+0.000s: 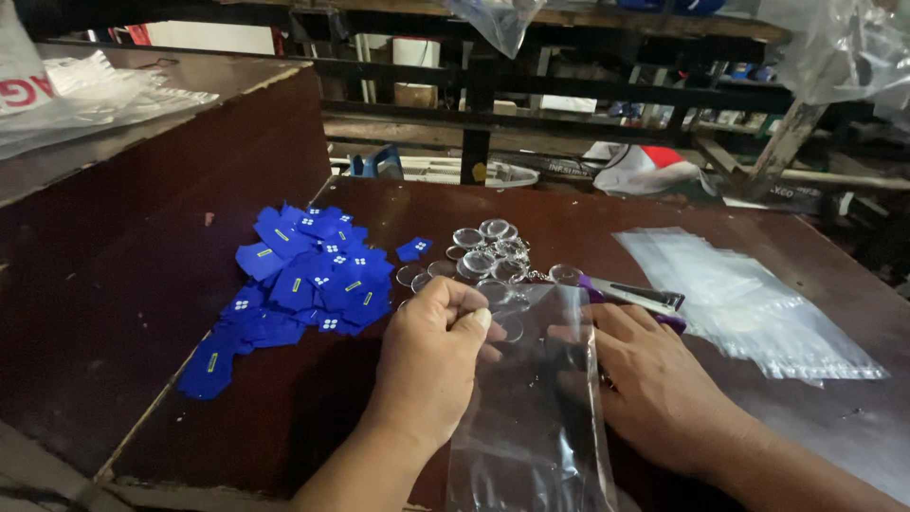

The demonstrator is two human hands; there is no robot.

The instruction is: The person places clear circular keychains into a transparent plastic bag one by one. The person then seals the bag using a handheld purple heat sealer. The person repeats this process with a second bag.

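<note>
1. Nearest me, my left hand (431, 356) pinches the top edge of a clear plastic bag (536, 417), fingers closed on its mouth; my right hand (654, 384) lies flat, partly under or behind the film, and I cannot tell whether it grips anything.
2. The bag lies on the dark table (284, 417) between both hands, running toward me (it looks empty, though glare hides much of it).
3. Just beyond my fingers sits a cluster of clear round keychains (483, 251), with a purple stapler (635, 296) at its right edge.
4. Left of them is a heap of blue tags (303, 280); right, a stack of empty clear bags (739, 299).
5. My judgement: packing is early, since the pile looks large and I see no filled bags.
6. The far shelves are dim clutter.
</note>
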